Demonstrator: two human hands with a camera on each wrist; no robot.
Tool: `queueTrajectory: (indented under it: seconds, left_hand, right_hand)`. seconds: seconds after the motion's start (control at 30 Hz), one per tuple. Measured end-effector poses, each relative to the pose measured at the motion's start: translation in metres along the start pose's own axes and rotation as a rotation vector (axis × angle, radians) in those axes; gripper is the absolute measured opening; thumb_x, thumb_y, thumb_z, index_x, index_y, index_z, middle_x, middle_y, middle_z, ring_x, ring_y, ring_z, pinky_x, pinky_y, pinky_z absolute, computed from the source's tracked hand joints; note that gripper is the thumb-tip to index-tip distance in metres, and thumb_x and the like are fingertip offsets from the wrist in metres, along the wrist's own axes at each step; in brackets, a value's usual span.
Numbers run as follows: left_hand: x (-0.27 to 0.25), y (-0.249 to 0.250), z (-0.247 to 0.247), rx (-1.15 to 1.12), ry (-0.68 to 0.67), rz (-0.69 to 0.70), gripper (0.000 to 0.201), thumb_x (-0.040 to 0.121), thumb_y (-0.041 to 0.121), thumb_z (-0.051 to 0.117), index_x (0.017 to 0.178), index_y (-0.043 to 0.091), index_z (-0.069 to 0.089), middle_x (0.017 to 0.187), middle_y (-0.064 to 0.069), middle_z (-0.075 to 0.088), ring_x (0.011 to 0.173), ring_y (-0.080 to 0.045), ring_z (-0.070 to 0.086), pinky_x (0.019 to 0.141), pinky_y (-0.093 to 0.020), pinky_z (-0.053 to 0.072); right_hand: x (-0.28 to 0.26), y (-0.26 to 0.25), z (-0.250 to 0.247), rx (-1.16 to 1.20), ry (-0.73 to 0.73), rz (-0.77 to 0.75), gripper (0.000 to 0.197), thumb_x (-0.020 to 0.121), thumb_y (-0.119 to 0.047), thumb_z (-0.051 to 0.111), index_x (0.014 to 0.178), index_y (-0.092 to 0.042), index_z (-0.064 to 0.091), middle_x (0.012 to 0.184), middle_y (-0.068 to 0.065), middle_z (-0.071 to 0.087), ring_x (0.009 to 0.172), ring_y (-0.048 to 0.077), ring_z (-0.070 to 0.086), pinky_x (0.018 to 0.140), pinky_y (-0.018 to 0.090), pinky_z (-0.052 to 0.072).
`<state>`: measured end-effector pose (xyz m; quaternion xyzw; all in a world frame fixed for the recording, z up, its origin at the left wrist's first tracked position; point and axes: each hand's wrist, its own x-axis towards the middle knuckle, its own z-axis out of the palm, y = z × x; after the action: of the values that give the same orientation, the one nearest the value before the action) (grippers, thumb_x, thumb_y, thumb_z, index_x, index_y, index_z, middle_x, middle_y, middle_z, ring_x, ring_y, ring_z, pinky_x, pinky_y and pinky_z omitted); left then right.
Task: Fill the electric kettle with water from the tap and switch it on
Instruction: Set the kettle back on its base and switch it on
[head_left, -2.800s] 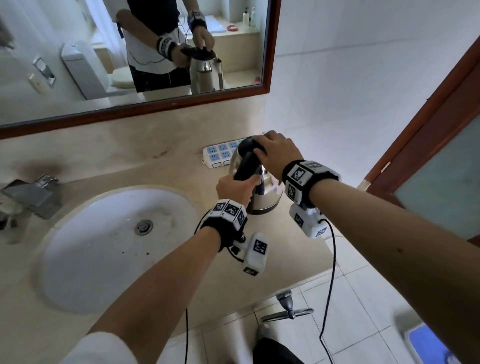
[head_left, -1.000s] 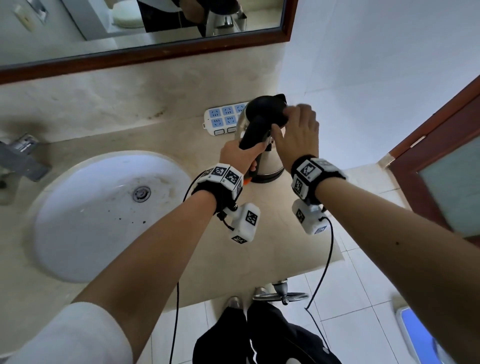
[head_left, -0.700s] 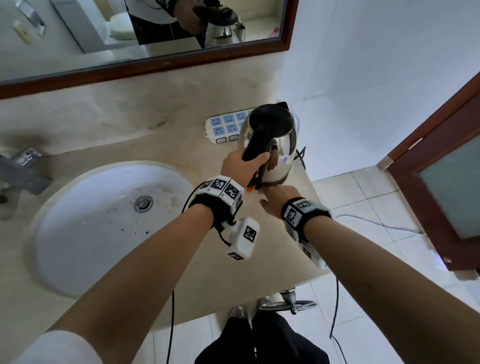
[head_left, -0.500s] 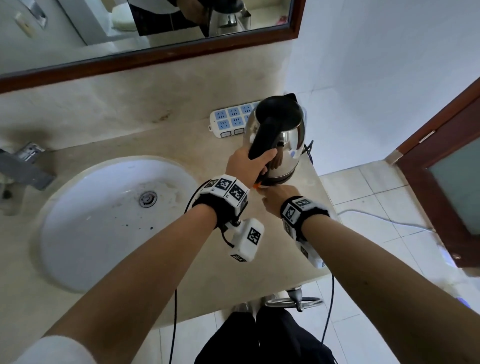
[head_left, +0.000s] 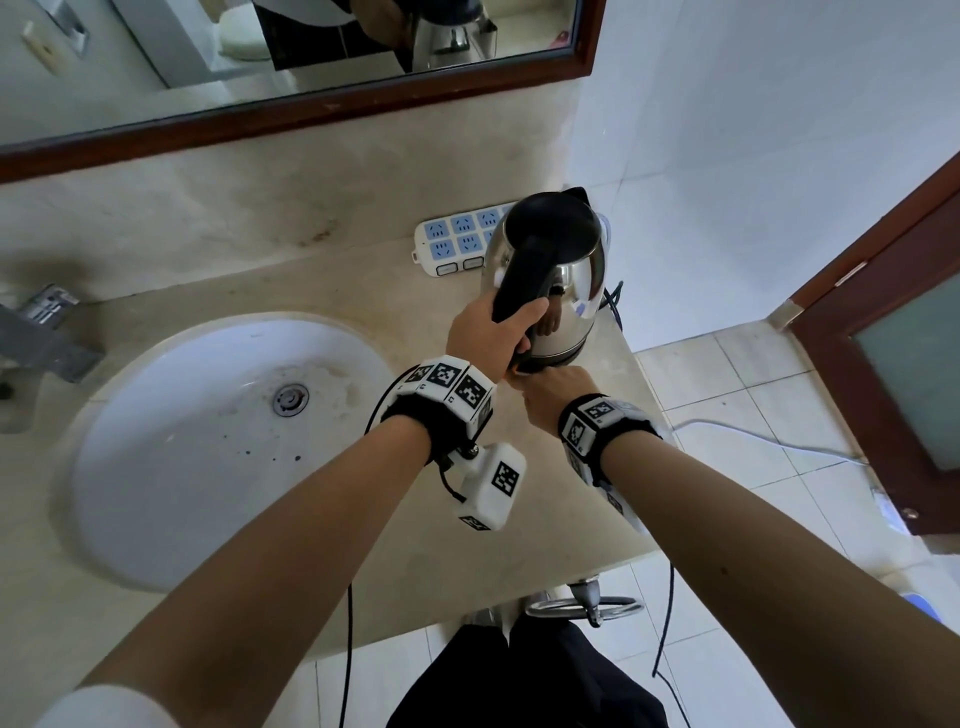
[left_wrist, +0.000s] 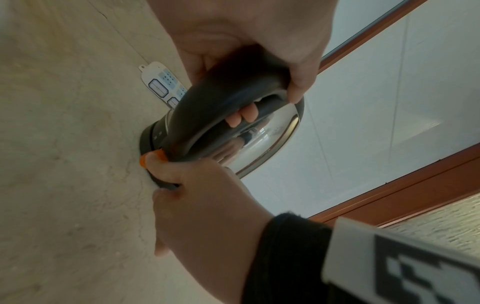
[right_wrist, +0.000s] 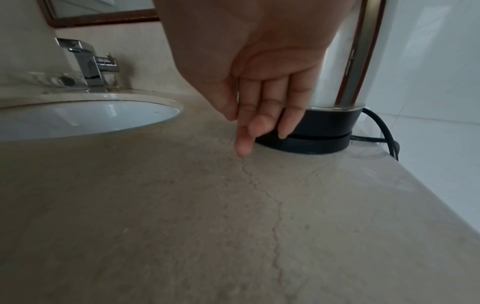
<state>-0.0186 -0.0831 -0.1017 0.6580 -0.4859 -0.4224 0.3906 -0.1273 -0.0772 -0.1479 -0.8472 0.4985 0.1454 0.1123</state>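
The steel electric kettle (head_left: 569, 291), with its black lid down, stands upright on its black base (right_wrist: 311, 142) at the counter's right end. My left hand (head_left: 496, 338) grips the black handle (left_wrist: 221, 107) from above, fingers wrapped through it. My right hand (head_left: 550, 397) is low at the foot of the handle. One of its fingers presses on the orange switch (left_wrist: 153, 159). Its other fingers (right_wrist: 259, 123) hang nearly straight beside the base, one tip close to the counter. The chrome tap (right_wrist: 91, 63) stands at the far left behind the white sink (head_left: 208, 457).
A white and blue power strip (head_left: 454, 241) lies against the wall behind the kettle. A black cord (right_wrist: 381, 127) leaves the base over the counter's right edge (head_left: 644, 395). A mirror (head_left: 311, 52) hangs above. A brown door (head_left: 893, 338) stands to the right.
My right hand left the lid and dropped to the foot of the handle, where it now presses the orange switch. My left hand kept its grip on the handle.
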Motion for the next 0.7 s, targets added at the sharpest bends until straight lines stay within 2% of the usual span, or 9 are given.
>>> queueTrajectory:
  seconds: [0.17, 0.3, 0.37, 0.43, 0.5, 0.57, 0.7]
  left_hand:
    - [-0.001, -0.001, 0.001, 0.005, 0.003, 0.009, 0.025, 0.089, 0.035, 0.063, 0.086, 0.010, 0.061, 0.061, 0.001, 0.061, 0.059, -0.015, 0.058, 0.069, -0.027, 0.050]
    - [-0.002, -0.001, 0.001, 0.035, 0.013, 0.013, 0.027, 0.089, 0.036, 0.062, 0.089, 0.010, 0.060, 0.064, 0.001, 0.062, 0.063, -0.016, 0.060, 0.074, -0.031, 0.051]
    - [-0.005, -0.001, 0.001, 0.065, 0.014, 0.021, 0.028, 0.089, 0.036, 0.063, 0.100, 0.011, 0.059, 0.076, -0.001, 0.066, 0.074, -0.020, 0.064, 0.079, -0.033, 0.054]
    - [-0.010, 0.000, 0.000, 0.123, 0.022, 0.035, 0.038, 0.089, 0.031, 0.063, 0.118, 0.009, 0.051, 0.100, -0.009, 0.068, 0.093, -0.027, 0.066, 0.086, -0.039, 0.054]
    - [-0.016, 0.001, -0.003, 0.182, 0.030, 0.072, 0.044, 0.090, 0.025, 0.063, 0.126, 0.009, 0.042, 0.116, -0.012, 0.064, 0.103, -0.030, 0.064, 0.089, -0.042, 0.054]
    - [-0.022, 0.000, -0.007, 0.242, 0.022, 0.132, 0.049, 0.089, 0.022, 0.063, 0.131, 0.013, 0.038, 0.123, -0.010, 0.061, 0.106, -0.030, 0.063, 0.090, -0.044, 0.053]
    - [-0.030, -0.002, -0.018, 0.433, 0.000, 0.239, 0.059, 0.089, 0.021, 0.063, 0.140, 0.016, 0.034, 0.135, -0.007, 0.049, 0.110, -0.026, 0.061, 0.089, -0.043, 0.053]
  right_hand:
    - [-0.003, 0.000, 0.000, -0.045, -0.096, 0.003, 0.063, 0.097, -0.010, 0.039, 0.151, -0.032, 0.018, 0.134, 0.009, 0.057, 0.116, 0.030, 0.059, 0.092, 0.034, 0.048]
    - [-0.005, 0.000, 0.003, -0.019, -0.127, 0.028, 0.065, 0.097, -0.011, 0.038, 0.151, -0.036, 0.012, 0.127, 0.011, 0.061, 0.110, 0.030, 0.062, 0.087, 0.032, 0.050]
    - [-0.007, -0.001, 0.003, -0.012, -0.128, 0.034, 0.066, 0.097, -0.011, 0.038, 0.151, -0.036, 0.011, 0.125, 0.012, 0.062, 0.108, 0.030, 0.063, 0.085, 0.032, 0.050]
    - [-0.009, -0.002, 0.004, -0.008, -0.133, 0.045, 0.067, 0.097, -0.010, 0.037, 0.152, -0.035, 0.009, 0.118, 0.014, 0.065, 0.104, 0.030, 0.064, 0.078, 0.032, 0.049]
    - [-0.010, -0.003, 0.005, -0.017, -0.140, 0.060, 0.066, 0.097, -0.011, 0.036, 0.152, -0.034, 0.007, 0.110, 0.015, 0.068, 0.100, 0.031, 0.066, 0.073, 0.032, 0.046]
    - [-0.014, -0.004, 0.005, -0.029, -0.138, 0.063, 0.061, 0.098, -0.013, 0.036, 0.151, -0.031, 0.011, 0.109, 0.014, 0.068, 0.100, 0.032, 0.066, 0.074, 0.033, 0.048]
    - [-0.025, -0.002, -0.005, -0.050, -0.083, 0.085, 0.039, 0.099, -0.015, 0.036, 0.138, -0.019, 0.041, 0.120, 0.009, 0.066, 0.109, 0.030, 0.063, 0.084, 0.035, 0.050]
